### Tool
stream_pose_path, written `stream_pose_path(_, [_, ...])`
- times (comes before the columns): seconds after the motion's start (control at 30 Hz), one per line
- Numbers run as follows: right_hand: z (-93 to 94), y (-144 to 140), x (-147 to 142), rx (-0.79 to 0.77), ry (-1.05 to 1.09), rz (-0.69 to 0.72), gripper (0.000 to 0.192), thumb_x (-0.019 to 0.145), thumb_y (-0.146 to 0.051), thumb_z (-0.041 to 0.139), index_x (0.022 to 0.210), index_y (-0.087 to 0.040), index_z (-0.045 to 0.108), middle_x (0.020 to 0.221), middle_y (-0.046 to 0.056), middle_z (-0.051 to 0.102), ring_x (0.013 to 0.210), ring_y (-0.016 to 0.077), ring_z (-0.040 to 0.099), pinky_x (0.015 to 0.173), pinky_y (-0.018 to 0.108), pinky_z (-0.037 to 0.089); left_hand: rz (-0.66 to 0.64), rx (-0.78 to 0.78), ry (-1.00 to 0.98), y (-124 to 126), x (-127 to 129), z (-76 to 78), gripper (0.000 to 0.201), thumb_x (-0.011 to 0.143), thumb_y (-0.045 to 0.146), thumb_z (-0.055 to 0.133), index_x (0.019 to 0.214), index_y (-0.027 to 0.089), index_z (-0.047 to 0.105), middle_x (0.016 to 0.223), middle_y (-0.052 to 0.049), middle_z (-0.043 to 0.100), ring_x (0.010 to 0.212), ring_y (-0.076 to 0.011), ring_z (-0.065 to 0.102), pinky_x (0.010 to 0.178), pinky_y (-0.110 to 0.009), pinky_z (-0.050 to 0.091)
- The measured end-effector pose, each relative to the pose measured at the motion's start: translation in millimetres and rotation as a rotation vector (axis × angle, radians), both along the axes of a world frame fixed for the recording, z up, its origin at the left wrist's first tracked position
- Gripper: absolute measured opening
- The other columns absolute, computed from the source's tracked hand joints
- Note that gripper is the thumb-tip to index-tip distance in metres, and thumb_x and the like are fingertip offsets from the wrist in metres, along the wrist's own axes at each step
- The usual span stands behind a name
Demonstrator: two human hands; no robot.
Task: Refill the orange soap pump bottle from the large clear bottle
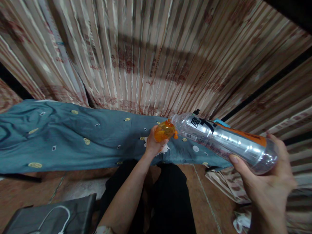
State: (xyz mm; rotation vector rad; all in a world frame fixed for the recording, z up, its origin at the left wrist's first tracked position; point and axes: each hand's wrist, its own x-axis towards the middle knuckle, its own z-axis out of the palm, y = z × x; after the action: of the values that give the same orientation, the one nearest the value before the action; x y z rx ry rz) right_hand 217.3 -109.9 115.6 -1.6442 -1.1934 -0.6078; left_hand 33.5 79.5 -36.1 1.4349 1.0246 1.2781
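Against striped curtains, the right hand [266, 182] grips the bottle [226, 141] base, long axis pointing left; the left hand [153, 144] clasps the orange cap [165, 130] just beside its open neck

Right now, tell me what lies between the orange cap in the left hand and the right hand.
In the head view, the clear silver-lined bottle spans it: neck beside the orange cap in the left hand, base in the right hand.

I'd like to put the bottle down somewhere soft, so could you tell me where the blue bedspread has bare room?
The blue bedspread lies bare along its whole left stretch, between the curtain and the floor. It is crowded at its right end, where the left hand holds the orange cap at the bottle, gripped by the right hand.
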Motion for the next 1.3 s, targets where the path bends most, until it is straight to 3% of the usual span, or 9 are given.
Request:
stream_pose_path(0.3, [1.9,3.3,-1.9,-0.004,-0.051,-0.032,0.102,0.061,-0.07,0.08,0.144,-0.015,0.059,0.11,0.015,0.07,0.092,0.0318,0.067,0.102,0.055,0.048,-0.023,-0.018,0.001,-1.7,-3.2,5.8,0.074,0.065,0.024,0.084,0.132,0.024,0.053,0.126,-0.008,0.069,0.116,-0.0284,0.067,0.105,-0.046,0.052])
stream_pose_path(0.43, [1.7,3.7,-4.5,-0.025,-0.027,-0.035,0.1,0.066,-0.073,0.076,0.146,-0.017,0.057,0.118,0.015,0.069,0.1,0.0326,0.067,0.093,0.05,0.054,-0.012,-0.013,0.006,-1.8,-6.1,5.3,0.077,0.062,0.025,0.085,0.132,0.022,0.052,0.13,-0.01,0.066,0.12,-0.0296,0.065,0.106,-0.047,0.051])
stream_pose_path(0.6, [2.2,4.7,-7.3,-0.052,0.013,-0.006,0.094,0.071,-0.07,0.074,0.148,-0.019,0.054,0.126,0.014,0.065,0.109,0.0337,0.064,0.097,0.049,0.052,0.013,0.012,0.001,0.8,-9.5,-1.6,0.081,0.06,0.021,0.085,0.133,0.021,0.05,0.136,-0.012,0.063,0.126,-0.0303,0.062,0.111,-0.048,0.048])
stream_pose_path(0.83, [3.4,6.7,-7.3,-0.051,0.027,0.0,0.097,0.07,-0.071,0.074,0.147,-0.015,0.054,0.126,0.016,0.065,0.106,0.0336,0.064,0.098,0.052,0.05,0.032,0.031,0.006,3.2,-9.7,-1.3,0.079,0.06,0.022,0.086,0.132,0.022,0.051,0.138,-0.012,0.062,0.132,-0.0321,0.058,0.115,-0.05,0.045])
stream_pose_path(1.13, [6.1,6.6,-8.2,-0.064,-0.007,-0.021,0.101,0.071,-0.073,0.072,0.148,-0.011,0.052,0.126,0.018,0.065,0.105,0.0344,0.064,0.097,0.051,0.05,0.016,-0.02,-0.017,-0.2,-3.5,3.2,0.078,0.065,0.025,0.085,0.134,0.024,0.05,0.126,-0.008,0.068,0.112,-0.0264,0.068,0.101,-0.044,0.054])
stream_pose_path(1.3, [7.7,5.3,-6.9,-0.075,-0.018,-0.021,0.099,0.072,-0.073,0.071,0.148,-0.012,0.053,0.128,0.018,0.064,0.108,0.0339,0.064,0.096,0.049,0.051,0.037,-0.018,-0.028,1.2,-1.9,-1.0,0.075,0.068,0.029,0.084,0.134,0.024,0.05,0.125,-0.008,0.069,0.114,-0.0272,0.068,0.102,-0.045,0.053])
